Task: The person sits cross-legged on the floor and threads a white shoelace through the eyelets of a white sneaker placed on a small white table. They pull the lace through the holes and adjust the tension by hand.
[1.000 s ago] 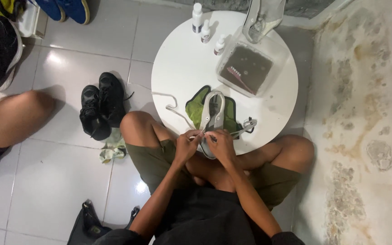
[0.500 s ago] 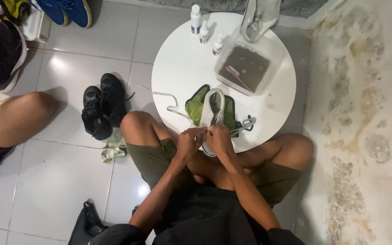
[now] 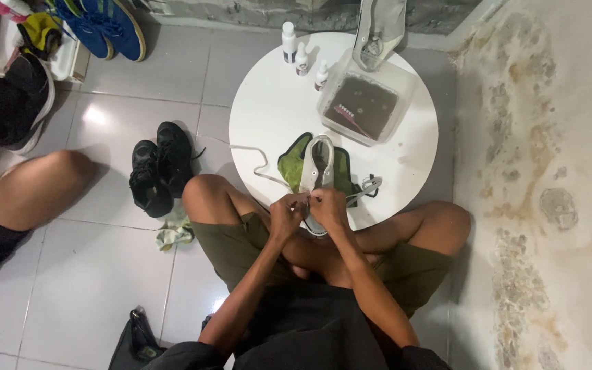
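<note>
A white sneaker (image 3: 319, 163) lies on a green cloth (image 3: 289, 164) at the near edge of a round white table (image 3: 275, 109). Both my hands are pressed together over the shoe's near end. My left hand (image 3: 286, 215) and my right hand (image 3: 327, 207) each pinch a white shoelace (image 3: 258, 170), which trails off to the left across the table. A second lace end (image 3: 370, 186) runs out to the right of the shoe.
A clear tub of dark water (image 3: 366, 104) with a brush, three small bottles (image 3: 303, 55) and another white shoe (image 3: 378, 31) stand at the table's far side. Black shoes (image 3: 159, 168) and a rag (image 3: 175, 231) lie on the tiles at left, beside another person's leg (image 3: 32, 188).
My hands have stayed at the shoe's near end, shifting only slightly as they work the lace. The view has drifted a little.
</note>
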